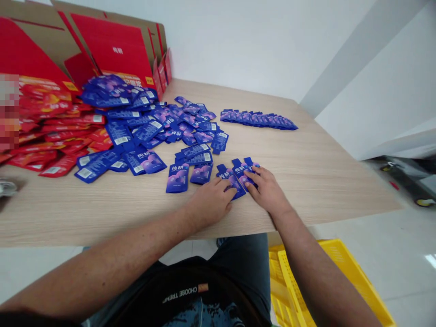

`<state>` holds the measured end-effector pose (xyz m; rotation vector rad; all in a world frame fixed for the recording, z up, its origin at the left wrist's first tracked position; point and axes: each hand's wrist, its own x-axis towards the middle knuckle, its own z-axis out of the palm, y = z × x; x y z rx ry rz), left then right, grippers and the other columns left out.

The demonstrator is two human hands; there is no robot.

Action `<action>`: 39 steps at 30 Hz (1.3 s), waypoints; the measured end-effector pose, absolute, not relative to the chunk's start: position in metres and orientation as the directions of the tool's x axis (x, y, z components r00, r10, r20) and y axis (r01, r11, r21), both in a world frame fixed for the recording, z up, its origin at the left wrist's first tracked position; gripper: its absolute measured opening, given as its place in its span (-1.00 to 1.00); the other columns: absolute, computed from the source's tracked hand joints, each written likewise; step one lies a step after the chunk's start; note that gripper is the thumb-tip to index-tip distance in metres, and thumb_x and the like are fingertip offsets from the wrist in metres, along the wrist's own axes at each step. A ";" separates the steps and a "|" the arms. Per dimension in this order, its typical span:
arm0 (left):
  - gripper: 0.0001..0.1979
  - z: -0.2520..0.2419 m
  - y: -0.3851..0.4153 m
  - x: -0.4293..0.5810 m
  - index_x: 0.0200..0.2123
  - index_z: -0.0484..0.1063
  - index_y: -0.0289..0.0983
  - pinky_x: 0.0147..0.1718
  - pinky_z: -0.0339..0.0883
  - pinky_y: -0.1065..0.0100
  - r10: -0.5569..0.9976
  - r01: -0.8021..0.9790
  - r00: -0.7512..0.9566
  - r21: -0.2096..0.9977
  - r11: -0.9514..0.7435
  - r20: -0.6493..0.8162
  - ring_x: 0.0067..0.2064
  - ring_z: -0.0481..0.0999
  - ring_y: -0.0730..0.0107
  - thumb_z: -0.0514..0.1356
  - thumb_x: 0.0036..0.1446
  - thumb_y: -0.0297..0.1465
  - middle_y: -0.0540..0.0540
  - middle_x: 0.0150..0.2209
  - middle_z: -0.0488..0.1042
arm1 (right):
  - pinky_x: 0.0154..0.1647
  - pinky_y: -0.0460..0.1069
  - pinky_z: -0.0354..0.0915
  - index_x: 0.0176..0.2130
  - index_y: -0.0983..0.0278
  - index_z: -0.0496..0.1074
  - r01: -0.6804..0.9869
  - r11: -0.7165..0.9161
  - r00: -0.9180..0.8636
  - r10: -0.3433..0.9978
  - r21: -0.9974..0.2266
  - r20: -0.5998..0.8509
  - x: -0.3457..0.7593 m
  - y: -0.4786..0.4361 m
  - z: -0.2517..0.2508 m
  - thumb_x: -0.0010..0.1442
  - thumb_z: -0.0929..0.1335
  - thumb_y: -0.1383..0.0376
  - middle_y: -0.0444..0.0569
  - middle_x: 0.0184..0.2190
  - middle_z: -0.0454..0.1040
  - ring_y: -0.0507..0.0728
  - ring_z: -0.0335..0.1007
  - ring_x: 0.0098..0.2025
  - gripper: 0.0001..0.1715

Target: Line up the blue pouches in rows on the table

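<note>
Three blue-purple pouches lie side by side, slightly overlapping, near the table's front edge. On the leftmost of them, a pouch (223,172) with its spout end pointing away, rest the fingers of my left hand (213,200), bent over its lower part. My right hand (267,188) has its fingers apart and laid over the rightmost pouch (250,164), touching the middle pouch (239,169) too. Both hands press from above, neither wrapped round a pouch. Just left of my left hand are a face-up pouch (177,178) and another pouch (200,173) partly under others.
A neat overlapping row of blue pouches (259,119) lies at the back right. Loose blue pouches (150,122) and red pouches (64,136) are heaped on the left, before red cardboard boxes (112,45). Yellow crates (337,263) stand below the table's front edge (136,238).
</note>
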<state>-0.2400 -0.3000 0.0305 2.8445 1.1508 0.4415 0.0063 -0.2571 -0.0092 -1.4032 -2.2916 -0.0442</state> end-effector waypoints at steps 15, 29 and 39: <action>-0.69 0.027 -0.283 -0.229 0.08 0.49 -0.34 0.20 0.40 0.11 0.727 0.694 0.651 0.216 -0.687 0.220 0.15 0.47 0.11 0.16 0.31 -0.42 -0.24 0.11 0.50 | 0.33 0.34 0.19 0.34 0.22 0.40 0.889 0.456 -0.425 0.850 -0.030 0.310 -0.013 -0.278 0.002 0.37 0.34 0.02 0.28 0.34 0.26 0.45 0.18 0.34 -0.34; -0.57 0.030 -0.294 -0.285 0.18 0.46 -0.32 0.37 0.18 0.00 0.877 0.871 0.448 0.137 -0.472 0.174 0.32 0.34 0.01 0.21 0.27 -0.36 -0.29 0.29 0.40 | 0.34 0.37 0.16 0.35 0.21 0.36 0.885 0.458 -0.416 0.859 -0.087 0.298 -0.009 -0.277 0.001 0.36 0.32 -0.04 0.23 0.39 0.20 0.46 0.09 0.40 -0.29; -0.56 0.028 -0.324 -0.241 0.19 0.43 -0.40 0.35 0.23 0.03 0.829 0.790 0.512 0.256 -0.557 0.224 0.30 0.33 0.00 0.19 0.28 -0.37 -0.36 0.25 0.41 | 0.33 0.38 0.16 0.37 0.15 0.35 0.884 0.458 -0.425 0.868 -0.087 0.256 -0.010 -0.278 0.003 0.32 0.35 -0.06 0.21 0.40 0.18 0.48 0.06 0.41 -0.26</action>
